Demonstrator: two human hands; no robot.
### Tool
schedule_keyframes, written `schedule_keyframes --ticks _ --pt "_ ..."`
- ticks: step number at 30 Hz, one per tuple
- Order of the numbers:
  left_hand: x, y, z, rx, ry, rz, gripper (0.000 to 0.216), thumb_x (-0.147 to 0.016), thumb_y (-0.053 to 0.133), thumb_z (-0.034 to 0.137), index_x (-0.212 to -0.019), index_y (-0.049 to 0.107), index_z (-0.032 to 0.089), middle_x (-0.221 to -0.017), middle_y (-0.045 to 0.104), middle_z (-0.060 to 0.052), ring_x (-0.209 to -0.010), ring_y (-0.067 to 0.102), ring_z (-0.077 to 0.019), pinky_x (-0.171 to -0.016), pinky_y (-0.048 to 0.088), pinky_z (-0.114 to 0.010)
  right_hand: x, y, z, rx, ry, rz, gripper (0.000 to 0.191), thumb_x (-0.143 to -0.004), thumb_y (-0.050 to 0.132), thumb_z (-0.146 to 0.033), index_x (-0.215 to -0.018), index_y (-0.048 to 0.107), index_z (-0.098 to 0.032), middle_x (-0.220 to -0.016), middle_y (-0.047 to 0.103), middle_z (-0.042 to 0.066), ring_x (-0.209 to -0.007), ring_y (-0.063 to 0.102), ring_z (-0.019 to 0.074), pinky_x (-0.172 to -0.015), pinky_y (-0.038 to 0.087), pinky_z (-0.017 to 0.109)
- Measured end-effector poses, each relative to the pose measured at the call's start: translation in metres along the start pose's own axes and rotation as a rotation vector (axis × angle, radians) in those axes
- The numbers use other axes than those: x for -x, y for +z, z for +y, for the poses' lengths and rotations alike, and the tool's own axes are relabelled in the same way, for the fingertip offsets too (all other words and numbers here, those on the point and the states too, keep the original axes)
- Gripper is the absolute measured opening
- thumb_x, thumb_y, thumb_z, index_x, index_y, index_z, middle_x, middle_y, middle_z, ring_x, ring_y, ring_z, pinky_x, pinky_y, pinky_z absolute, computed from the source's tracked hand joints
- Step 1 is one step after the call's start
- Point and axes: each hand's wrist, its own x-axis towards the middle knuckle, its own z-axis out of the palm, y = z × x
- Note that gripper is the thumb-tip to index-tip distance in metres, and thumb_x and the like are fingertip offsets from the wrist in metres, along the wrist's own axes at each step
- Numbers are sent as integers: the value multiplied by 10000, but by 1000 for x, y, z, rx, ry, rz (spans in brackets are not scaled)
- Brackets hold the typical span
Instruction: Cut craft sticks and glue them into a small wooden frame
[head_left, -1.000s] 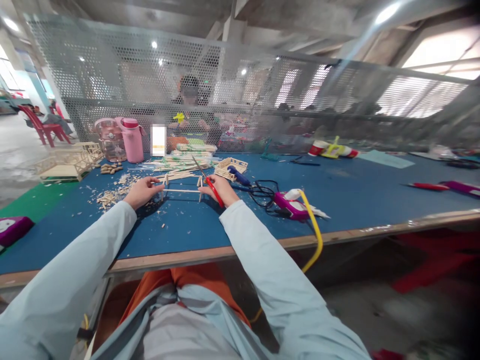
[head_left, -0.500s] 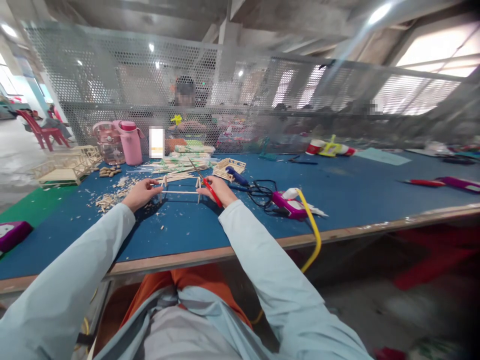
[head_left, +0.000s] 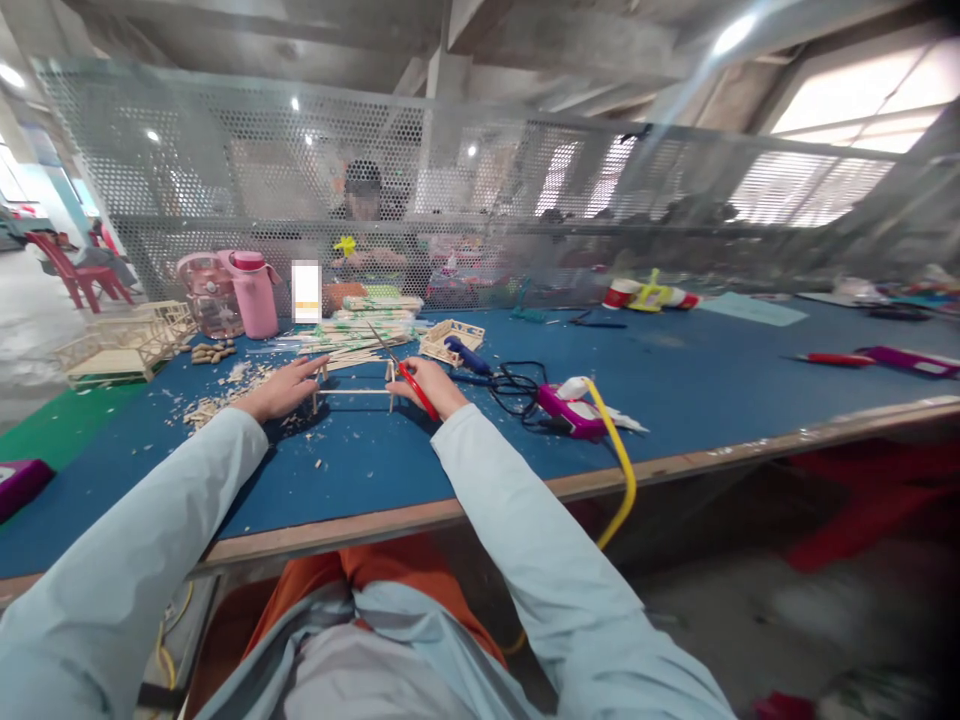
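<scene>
A small frame of thin wooden sticks stands on the blue tabletop in front of me, a crossbar joining its two end posts. My left hand is at its left end, fingers stretched forward over the post and thumb below, gripping it. At the other end, my right hand pinches the right post with thumb and fingertips. Red-handled scissors are also held in my right hand, blades pointing up and away to the left. Behind the frame lies a pile of loose wooden sticks.
A built stick model sits beyond my right hand, near a blue glue gun and its black cable. A purple power strip with a yellow cord lies right. Pink bottles, wood scraps and more stick models are left.
My left fingers have straightened and spread forward over the frame's left end, where they were curled in a pinch. The right hand still has the scissors. The view has shifted slightly.
</scene>
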Motion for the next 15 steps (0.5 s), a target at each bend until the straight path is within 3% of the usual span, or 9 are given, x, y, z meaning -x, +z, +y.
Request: schedule_keyframes --ticks 4,11,15 --pt "0 -3 3 16 25 1 643 -744 324 340 -1329 355 74 -1378 374 -121 -1256 340 -249 -1043 232 -371 -1 1 3 -23 -15 47 356 -591 661 -463 -732 584 -144 -516 498 -37 -501 442 106 -534 347 227" --pt "-6 -10 2 22 63 17 598 -718 323 301 -1276 444 127 -1343 437 -66 -1242 368 -227 -1039 261 -361 -4 -9 4 -319 122 318 349 -707 532 -513 -628 497 -175 -451 472 -31 -434 442 107 -461 351 224" --pt "-15 -12 12 -5 70 105 564 -729 269 249 -1229 484 100 -1294 490 -80 -1204 416 -214 -1022 302 -362 -4 -10 2 -360 136 397 341 -690 562 -492 -585 473 -180 -435 457 -30 -419 430 103 -449 345 226"
